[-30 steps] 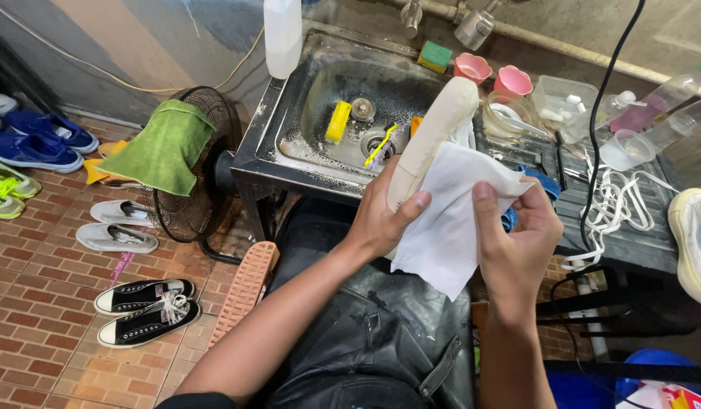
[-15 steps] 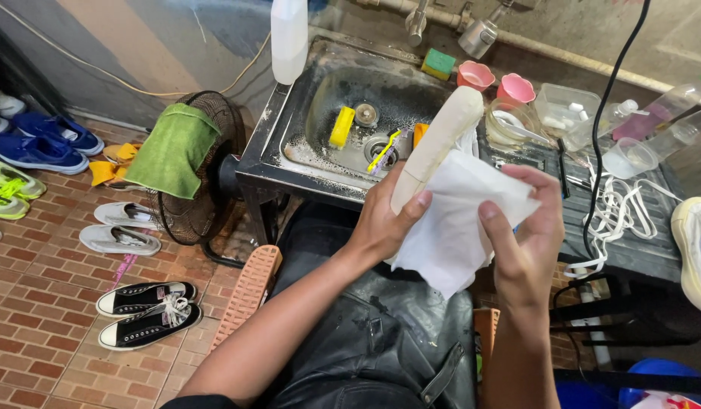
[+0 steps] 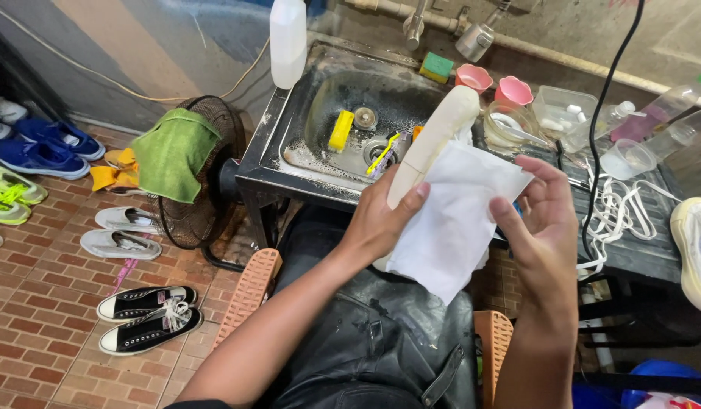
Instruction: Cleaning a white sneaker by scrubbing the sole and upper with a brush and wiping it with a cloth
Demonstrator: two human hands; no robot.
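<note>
**Cream shoe and white cloth held over the sink's front edge**

On the brick floor at far left: blue shoes (image 3: 40, 148), a neon-green pair (image 3: 8, 198), pale slip-ons (image 3: 123, 233) and black-and-white sneakers (image 3: 147, 312). Beside those, a black floor fan (image 3: 206, 201) draped with a green towel (image 3: 174, 153), standing just off the sink's left edge.

Inside the steel sink (image 3: 290, 129): a yellow brush (image 3: 340, 130) near the drain, a yellow toothbrush (image 3: 382, 151) across it, a white bottle (image 3: 287, 39) at the back left corner, a green-and-yellow sponge (image 3: 437, 67) on the back rim.

In front of the sink's front edge: left hand (image 3: 384, 216), fingers closed around the lower part of a cream-coloured shoe (image 3: 441, 129) tilted up toward the basin, thumb pressing the white cloth (image 3: 452, 220) against it. Cloth draped over the shoe, hanging down toward a black apron (image 3: 365, 333).

Right hand (image 3: 543, 227) at the cloth's right edge, fingers loosely curled, thumb on the fabric; grip on it hard to judge.

Further right on the drainboard: two pink cups (image 3: 493, 82), clear plastic containers (image 3: 566, 106), white laces (image 3: 615, 208), a black cable (image 3: 604, 129), and a pale sneaker (image 3: 695, 242) at the right edge.
</note>
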